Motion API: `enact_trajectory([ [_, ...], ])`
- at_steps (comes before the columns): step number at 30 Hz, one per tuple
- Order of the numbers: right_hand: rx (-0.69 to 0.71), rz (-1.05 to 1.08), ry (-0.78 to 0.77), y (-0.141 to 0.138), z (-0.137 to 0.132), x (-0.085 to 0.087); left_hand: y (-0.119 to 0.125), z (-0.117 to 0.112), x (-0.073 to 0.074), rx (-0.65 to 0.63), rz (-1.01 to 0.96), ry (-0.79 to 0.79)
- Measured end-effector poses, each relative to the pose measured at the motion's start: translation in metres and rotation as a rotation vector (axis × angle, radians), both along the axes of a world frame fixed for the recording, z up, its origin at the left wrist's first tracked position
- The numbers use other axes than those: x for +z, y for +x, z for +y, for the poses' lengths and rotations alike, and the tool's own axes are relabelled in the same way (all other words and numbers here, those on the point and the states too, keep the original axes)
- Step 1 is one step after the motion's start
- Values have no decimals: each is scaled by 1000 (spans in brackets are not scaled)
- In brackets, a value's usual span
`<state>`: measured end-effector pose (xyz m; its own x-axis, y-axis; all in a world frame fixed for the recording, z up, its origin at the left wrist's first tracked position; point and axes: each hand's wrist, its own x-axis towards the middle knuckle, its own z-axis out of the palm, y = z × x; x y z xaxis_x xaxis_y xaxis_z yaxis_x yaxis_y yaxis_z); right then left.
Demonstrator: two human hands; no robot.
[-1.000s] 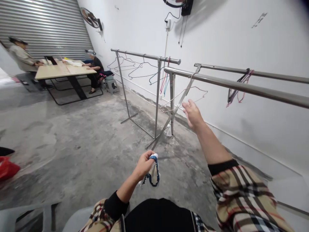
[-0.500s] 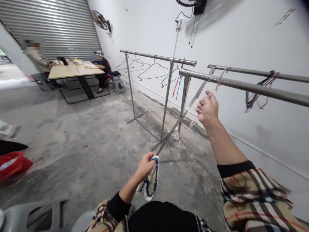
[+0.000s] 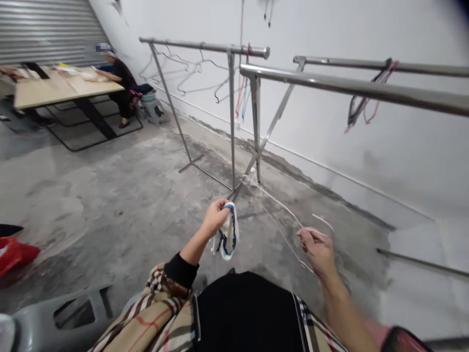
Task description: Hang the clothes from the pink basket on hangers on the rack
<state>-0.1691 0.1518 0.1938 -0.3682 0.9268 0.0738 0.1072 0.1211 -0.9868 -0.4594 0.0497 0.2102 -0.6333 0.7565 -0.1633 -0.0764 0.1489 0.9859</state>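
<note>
My left hand (image 3: 214,217) is closed, pinching a small white cloth item (image 3: 228,247) with dark blue trim that hangs down in a loop. Its exact kind I cannot make out. My right hand (image 3: 318,250) grips a thin pale clothes hanger (image 3: 284,206) near its hook. The hanger is tilted, its long end pointing away toward the rack's foot, and it is apart from the rail. Above and beyond my right hand runs the metal clothes rack (image 3: 330,84). Dark and pink hangers (image 3: 362,102) hang bunched on its rear bar.
A second metal rack (image 3: 208,47) with several wire hangers stands farther back by the white wall. At the far left, people sit at a wooden table (image 3: 69,88). A grey plastic stool (image 3: 32,322) is close at lower left, near a red bag (image 3: 20,256).
My right hand has come down from the rail with the pale hanger, which has left the bar. My left hand still holds the cloth, slightly higher in view. The view has tilted down and right.
</note>
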Motion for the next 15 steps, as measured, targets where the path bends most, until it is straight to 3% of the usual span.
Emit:
enact_trajectory([
  [5,-33,-14,-63,56,-14,11,18,34,16,-41,-71,12],
  [11,-7,-138,-19,78,-25,26,54,60,24,-133,-23,17],
  [15,-71,-166,-28,102,-23,22,75,66,22,-174,93,21],
])
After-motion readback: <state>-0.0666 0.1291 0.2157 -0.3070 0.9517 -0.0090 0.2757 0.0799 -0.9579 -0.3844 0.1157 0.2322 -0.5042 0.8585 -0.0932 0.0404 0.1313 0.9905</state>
